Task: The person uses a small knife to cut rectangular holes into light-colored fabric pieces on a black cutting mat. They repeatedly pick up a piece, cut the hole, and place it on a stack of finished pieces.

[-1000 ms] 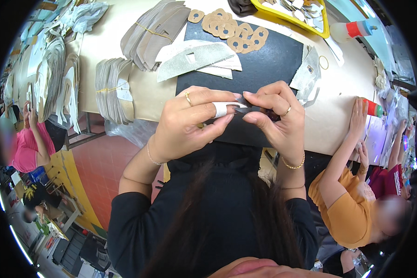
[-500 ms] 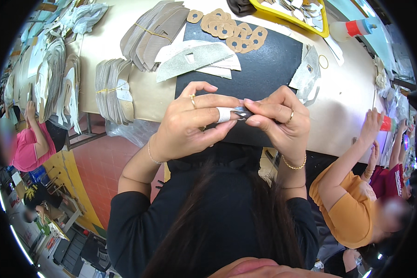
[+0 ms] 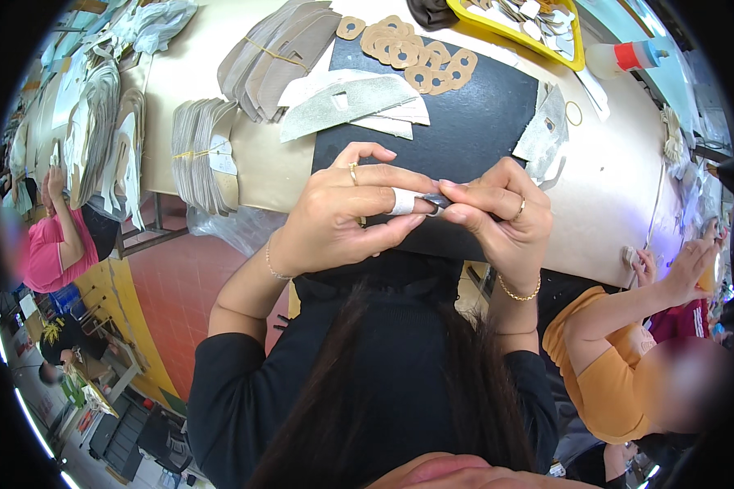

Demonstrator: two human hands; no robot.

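Observation:
In front of my chest, over the near edge of the black mat, both hands meet. My left hand has its fingers stretched and apart, with a white band wrapped round the index finger. A small dark shiny strip sits at the tip of that finger. Thumb and index finger of my right hand pinch this strip; its exact kind is too small to make out. Beyond the hands, a grey half-round piece with a square cutout lies on white pieces.
Tan pieces with holes lie at the mat's far edge. Banded stacks of grey pieces stand on the left. A yellow tray and a bottle are far right. A co-worker in orange sits close on my right.
Both hands have shifted slightly right in the picture, and the right fingers still pinch the dark strip against the left index fingertip. The orange-sleeved co-worker's arms have moved.

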